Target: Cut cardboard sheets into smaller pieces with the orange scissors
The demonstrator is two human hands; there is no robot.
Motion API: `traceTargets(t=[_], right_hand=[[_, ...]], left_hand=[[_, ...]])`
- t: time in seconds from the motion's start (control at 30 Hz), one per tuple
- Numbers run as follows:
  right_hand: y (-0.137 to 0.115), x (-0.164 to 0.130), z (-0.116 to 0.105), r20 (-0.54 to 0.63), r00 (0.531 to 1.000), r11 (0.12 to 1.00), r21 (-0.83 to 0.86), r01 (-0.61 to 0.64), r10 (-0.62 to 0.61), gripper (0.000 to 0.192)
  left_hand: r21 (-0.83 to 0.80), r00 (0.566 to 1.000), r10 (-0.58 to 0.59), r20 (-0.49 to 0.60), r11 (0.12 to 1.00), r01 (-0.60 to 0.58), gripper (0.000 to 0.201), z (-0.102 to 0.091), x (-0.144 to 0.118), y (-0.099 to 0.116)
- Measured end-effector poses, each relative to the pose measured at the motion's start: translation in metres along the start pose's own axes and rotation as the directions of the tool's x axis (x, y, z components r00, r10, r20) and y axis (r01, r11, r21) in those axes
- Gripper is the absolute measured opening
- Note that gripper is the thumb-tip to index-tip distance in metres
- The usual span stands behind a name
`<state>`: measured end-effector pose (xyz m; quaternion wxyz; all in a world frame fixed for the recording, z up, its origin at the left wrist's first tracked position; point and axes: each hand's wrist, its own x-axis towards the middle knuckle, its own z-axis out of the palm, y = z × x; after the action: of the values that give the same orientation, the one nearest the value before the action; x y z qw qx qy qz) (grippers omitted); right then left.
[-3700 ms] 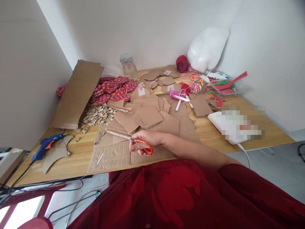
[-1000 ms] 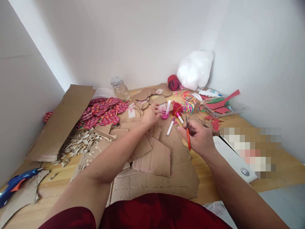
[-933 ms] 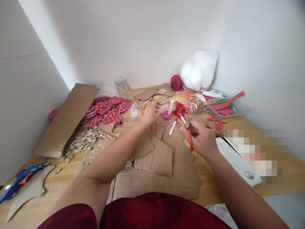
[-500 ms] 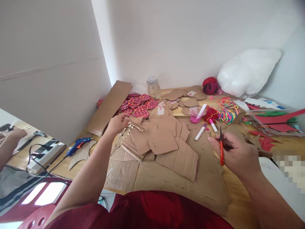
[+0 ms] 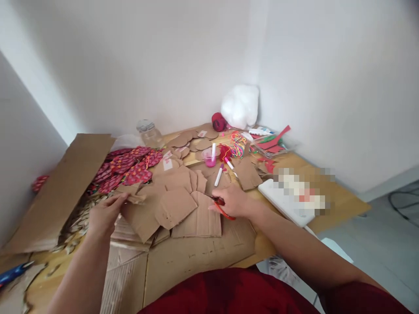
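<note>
My left hand [image 5: 104,213] reaches to the left side of a pile of cut cardboard pieces [image 5: 173,205] and pinches a small cardboard scrap [image 5: 134,198] at its edge. My right hand [image 5: 231,201] rests on the cardboard to the right of the pile, closed on orange-handled scissors [image 5: 224,211]. A large flat cardboard sheet [image 5: 183,257] lies under the pile, near my red clothing.
A cardboard flap [image 5: 59,187] leans at the left beside seed shells [image 5: 77,220] and red patterned cut-outs [image 5: 127,168]. Behind lie markers [image 5: 218,174], a pink cup [image 5: 208,158], coloured cords [image 5: 237,146], red yarn [image 5: 218,121], a glass jar [image 5: 149,133]. A white device [image 5: 284,203] sits right; a blue glue gun [image 5: 13,272] at the left edge.
My left hand pulled back from the far pink cup to the left side of the cardboard pile and took a scrap. My right hand lowered with the scissors onto the cardboard. The view swung around.
</note>
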<state>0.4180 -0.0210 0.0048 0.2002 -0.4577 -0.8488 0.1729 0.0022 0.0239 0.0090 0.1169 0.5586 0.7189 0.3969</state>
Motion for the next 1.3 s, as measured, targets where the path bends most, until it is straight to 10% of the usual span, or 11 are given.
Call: traceTargets(t=[0.17,0.37,0.53,0.67,0.9,1.13,1.3], right_hand=[[-0.004,-0.003,0.002,0.001,0.999,0.999,-0.008,0.038,-0.038,0.04],[-0.024,-0.012,0.006,-0.234,0.909,0.875,0.269,0.402,-0.346,0.043],[-0.035,-0.013,0.008,-0.704,0.617,0.797,0.12,0.592,-0.352,0.034],[-0.034,-0.011,0.004,-0.787,0.504,0.816,0.0,0.578,-0.356,0.033],[-0.026,-0.008,0.004,-0.747,0.557,0.869,-0.056,0.491,-0.363,0.038],[-0.026,-0.012,0.014,-0.685,0.612,0.877,-0.083,0.473,-0.395,0.037],[-0.026,-0.014,0.011,-0.666,0.636,0.873,-0.048,0.485,-0.39,0.042]], left_hand=[[-0.206,0.964,-0.152,-0.22,0.973,0.106,0.047,-0.024,-0.023,0.026],[-0.196,0.997,0.045,0.059,0.98,-0.033,0.031,-0.008,-0.043,0.12],[-0.362,0.735,0.354,0.578,0.919,-0.158,0.028,0.079,-0.053,0.193],[-0.349,0.562,0.373,0.738,0.924,-0.156,0.014,0.154,-0.059,0.238],[-0.337,0.528,0.377,0.761,0.925,-0.174,0.011,0.206,-0.058,0.264],[-0.468,0.271,0.526,0.806,0.847,-0.252,0.023,0.206,-0.08,0.241],[-0.495,0.294,0.546,0.784,0.837,-0.235,0.032,0.216,-0.104,0.231]])
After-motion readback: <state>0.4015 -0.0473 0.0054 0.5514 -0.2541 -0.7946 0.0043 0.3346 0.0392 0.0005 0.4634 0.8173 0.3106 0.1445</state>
